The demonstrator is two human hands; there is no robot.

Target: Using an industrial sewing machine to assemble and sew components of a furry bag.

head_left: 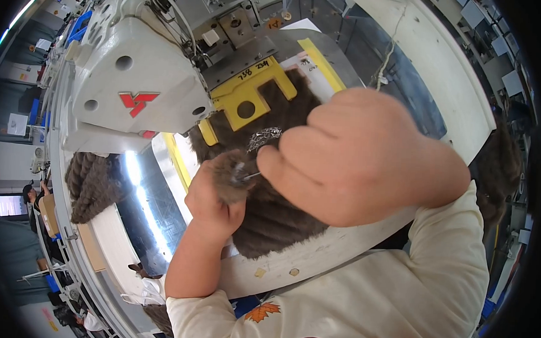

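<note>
My left hand is closed round a small tuft of brown fur, held above a larger brown fur panel. My right hand, also closed, grips a thin metal tool whose tip meets that tuft; its handle is hidden in my fingers. Just behind my hands a silver sparkly patch shows on the panel. A yellow cut-out template lies over the fur's far part, beneath a white industrial sewing machine.
A pale table edge runs along my body. At left are a shiny metal plate and more fur; another fur piece hangs at right. A co-worker is at the far left.
</note>
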